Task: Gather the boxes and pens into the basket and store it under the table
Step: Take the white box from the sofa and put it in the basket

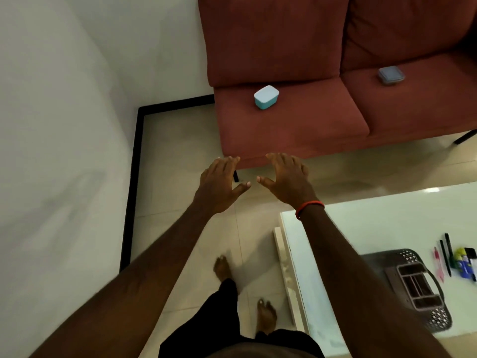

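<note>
A light blue box with a white lid sits on the left seat cushion of the red sofa. A grey-blue lidded box lies on the right cushion. My left hand and my right hand are stretched out side by side over the floor, just short of the sofa's front edge, fingers spread and holding nothing. A dark perforated basket stands on the white table at the lower right. Several pens and markers lie on the table beside it.
A white wall fills the left side, with a black skirting strip along the tiled floor. My bare feet stand between the wall and the table's left edge. A black sofa leg shows at the right.
</note>
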